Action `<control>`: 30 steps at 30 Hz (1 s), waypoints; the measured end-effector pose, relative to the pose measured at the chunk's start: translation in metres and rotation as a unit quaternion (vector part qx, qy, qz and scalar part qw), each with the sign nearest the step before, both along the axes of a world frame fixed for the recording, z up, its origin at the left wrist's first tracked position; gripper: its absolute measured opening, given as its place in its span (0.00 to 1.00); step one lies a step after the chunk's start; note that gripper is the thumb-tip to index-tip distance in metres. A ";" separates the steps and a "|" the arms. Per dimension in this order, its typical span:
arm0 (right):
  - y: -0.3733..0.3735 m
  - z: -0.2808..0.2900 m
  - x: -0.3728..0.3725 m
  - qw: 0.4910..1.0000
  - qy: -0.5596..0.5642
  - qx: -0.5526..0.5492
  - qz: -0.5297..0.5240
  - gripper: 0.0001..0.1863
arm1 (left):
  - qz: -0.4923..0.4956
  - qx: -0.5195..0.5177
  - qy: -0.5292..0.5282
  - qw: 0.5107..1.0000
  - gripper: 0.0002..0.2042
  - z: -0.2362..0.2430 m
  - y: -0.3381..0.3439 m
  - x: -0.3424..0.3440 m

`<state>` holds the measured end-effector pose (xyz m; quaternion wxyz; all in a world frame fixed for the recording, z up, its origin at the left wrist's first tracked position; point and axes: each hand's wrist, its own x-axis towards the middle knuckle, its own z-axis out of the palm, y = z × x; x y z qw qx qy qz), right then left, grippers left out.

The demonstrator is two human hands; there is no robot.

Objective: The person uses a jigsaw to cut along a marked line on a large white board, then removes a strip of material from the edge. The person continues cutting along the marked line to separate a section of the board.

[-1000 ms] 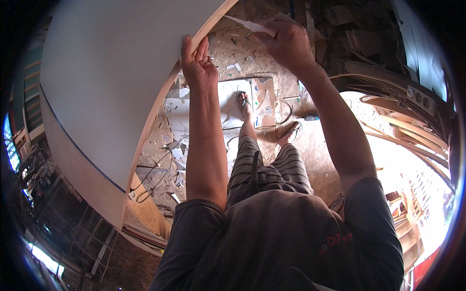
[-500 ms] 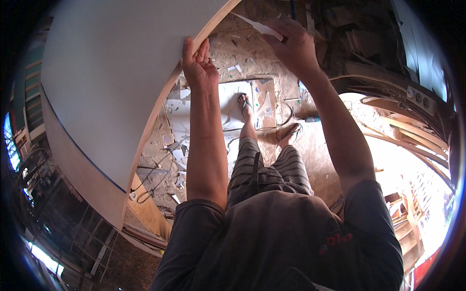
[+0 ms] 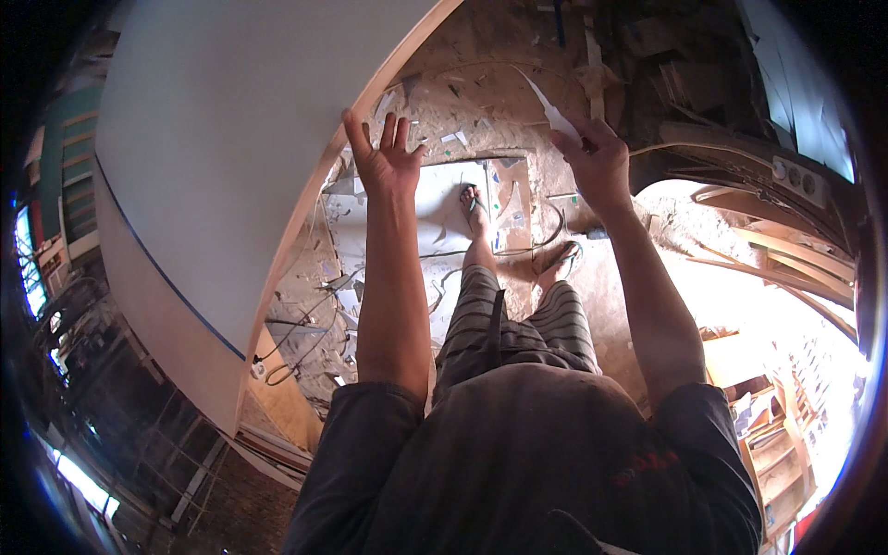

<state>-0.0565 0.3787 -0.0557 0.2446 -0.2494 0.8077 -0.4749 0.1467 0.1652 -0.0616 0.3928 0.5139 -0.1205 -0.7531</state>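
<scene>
A large board [image 3: 222,139] with a pale, smooth face and a light wooden edge fills the upper left. At that edge is my left hand [image 3: 388,166], palm up and fingers spread; one fingertip is at the rim and the others are clear of it. Away to the right, my right hand [image 3: 601,171] pinches the wide end of a thin white pointed strip [image 3: 552,113]. The strip's narrow tip points up and left, apart from the board. From this picture I cannot tell what the strip is made of.
Scraps litter the floor around a white sheet [image 3: 430,208] under one of my sandalled feet. A dark cable [image 3: 555,231] curls across it. At right are a socket strip [image 3: 803,182] and stacked wood pieces [image 3: 786,254].
My left hand has loosened from the board's edge, spread its fingers and come slightly nearer. My right hand has moved toward me and rightward with the white strip, whose tip has left the board's edge.
</scene>
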 end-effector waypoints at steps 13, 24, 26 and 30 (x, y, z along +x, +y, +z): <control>-0.004 0.008 -0.010 1.000 -0.002 0.002 0.002 0.16 | -0.059 -0.012 0.020 0.998 0.49 0.011 -0.033 -0.051; 0.002 0.004 -0.027 0.999 0.000 -0.032 -0.021 0.16 | 0.000 -0.043 0.016 0.999 0.31 0.003 -0.042 -0.058; -0.005 0.007 -0.026 0.999 -0.011 -0.033 -0.018 0.16 | 0.007 -0.036 0.016 0.999 0.31 0.003 -0.042 -0.058; -0.034 0.011 -0.019 0.996 0.067 -0.044 0.025 0.16 | 0.017 -0.035 0.027 0.999 0.32 -0.001 -0.045 -0.059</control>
